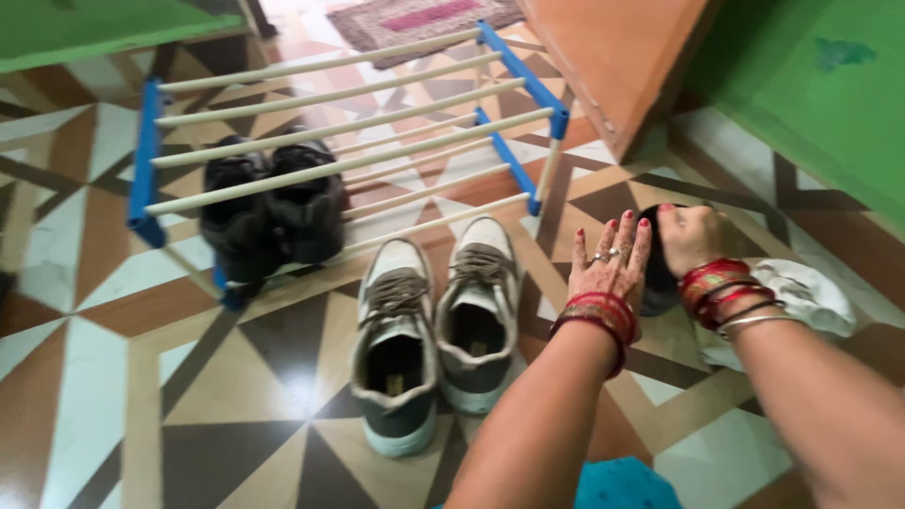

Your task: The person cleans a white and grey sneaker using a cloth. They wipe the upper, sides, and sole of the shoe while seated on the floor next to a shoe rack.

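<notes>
Left hand [611,264] is raised w/ fingers spread apart and pointing up, back of hand toward the camera, red nails, rings on two fingers, a stack of red bangles at the wrist. It grips nothing; its fingertips sit just beside a dark round object [658,278] on the floor, partly hidden behind both hands, so can't tell what it is exactly. Forearm comes in from bottom centre, angled up and to the right.

Right hand [690,238] is curled, knuckles up, fingers bent down over the top of that dark round object; looks like it's touching it, but whether the fingers are actually clamped on it can't be told. Red and silver bangles at the wrist; forearm runs in from bottom-right corner. Under/behind the right wrist lies a crumpled white cloth [801,297] on the floor.

Left of the hands, a pair of grey-and-white lace-up sneakers [438,335] stands side by side on the patterned brown, cream and black tiled floor [104,377], toes toward a low shoe rack w/ blue plastic ends and white rods [349,141]. A pair of black shoes [273,212] sits on the rack's lower level.
</notes>
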